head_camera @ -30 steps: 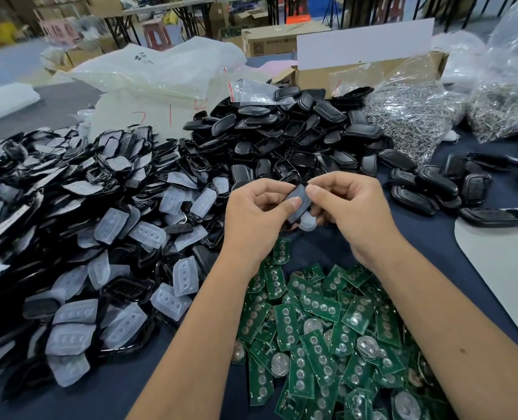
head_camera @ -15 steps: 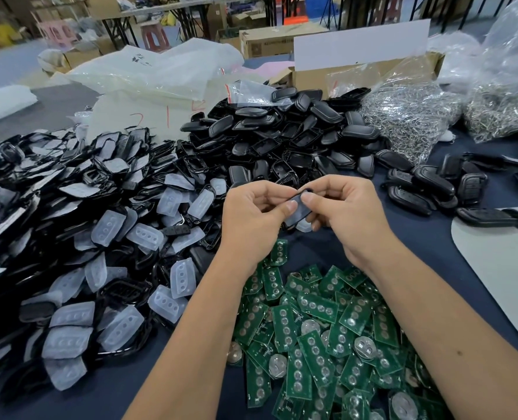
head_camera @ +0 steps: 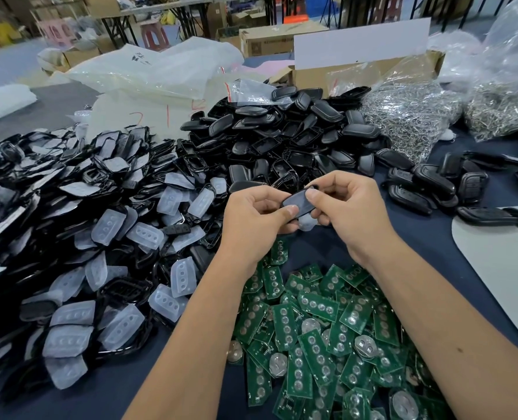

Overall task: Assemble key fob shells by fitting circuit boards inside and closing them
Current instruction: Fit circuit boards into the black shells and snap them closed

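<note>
— Dark blue table [head_camera: 433, 262] mid-frame: what's in hand?

— One black key fob shell [head_camera: 297, 203] at centre, above the table. The left hand [head_camera: 256, 221] pinches its lower end with the thumb; the right hand [head_camera: 351, 212] pinches its upper end, fingers curled round.

— Closed yet?

— Cannot tell; I'd judge it's being pressed shut.

— What remains?

— Plenty: green circuit boards [head_camera: 312, 328] heaped at lower centre, open shell halves [head_camera: 267, 140] above, button pads [head_camera: 115, 225] at left. A few finished fobs [head_camera: 433, 183] lie at right.

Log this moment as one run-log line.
left hand: pinches key fob shell | right hand: pinches same shell | circuit boards: piled below
</note>
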